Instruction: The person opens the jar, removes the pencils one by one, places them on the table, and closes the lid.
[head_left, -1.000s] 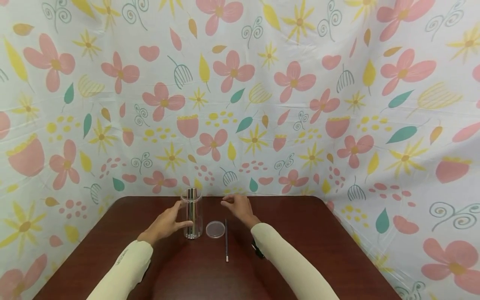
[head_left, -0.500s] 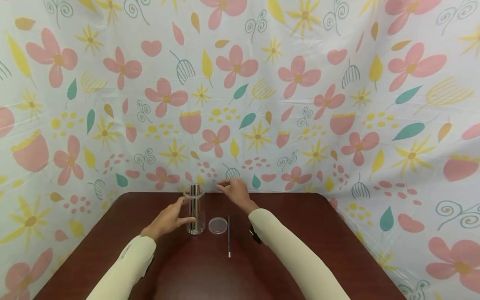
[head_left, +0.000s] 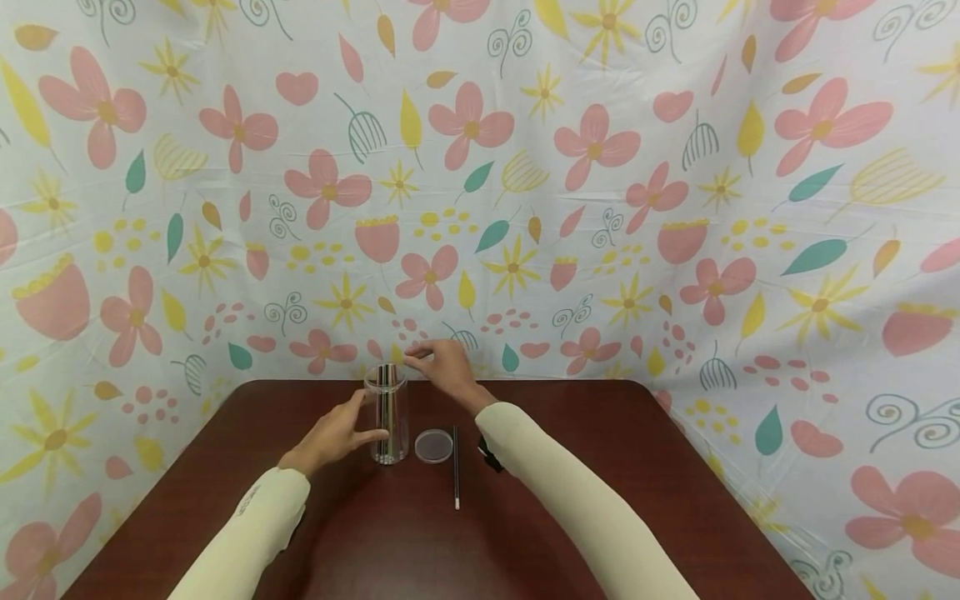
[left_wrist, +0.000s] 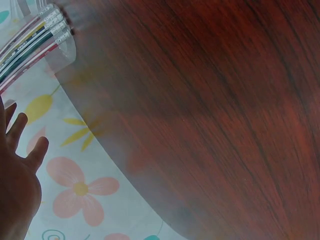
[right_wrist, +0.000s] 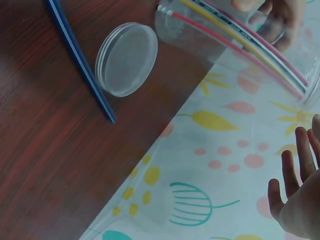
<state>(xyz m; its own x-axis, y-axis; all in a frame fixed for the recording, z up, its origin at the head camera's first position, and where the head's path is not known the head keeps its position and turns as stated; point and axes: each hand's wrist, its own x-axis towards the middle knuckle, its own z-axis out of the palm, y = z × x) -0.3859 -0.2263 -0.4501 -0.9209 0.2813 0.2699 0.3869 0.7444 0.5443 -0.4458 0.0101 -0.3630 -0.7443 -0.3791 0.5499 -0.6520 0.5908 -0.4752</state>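
Note:
A clear plastic jar (head_left: pixel 401 423) stands upright on the table, with several pencils (head_left: pixel 386 400) inside. My left hand (head_left: pixel 326 437) holds it from the left, thumb across the front. In the left wrist view, red, dark green and yellow-black pencils (left_wrist: pixel 32 45) show through its wall. Just right of the open rim, my right hand (head_left: pixel 446 368) is raised in the air, thumb and forefinger close to it. The right wrist view shows spread fingers (right_wrist: pixel 290 177) beside the jar's mouth, and no object shows in them. A round clear lid (head_left: pixel 433 447) lies flat beside the jar.
A dark blue pencil (head_left: pixel 456 471) lies on the table right of the lid, its white end toward me. The dark red-brown wooden table (head_left: pixel 585 500) ends at the back against a flower-patterned cloth (head_left: pixel 525 208).
My right hand has risen and moved left, from above the loose pencil to beside the jar's rim. The left hand stays on the jar. The view has shifted slightly.

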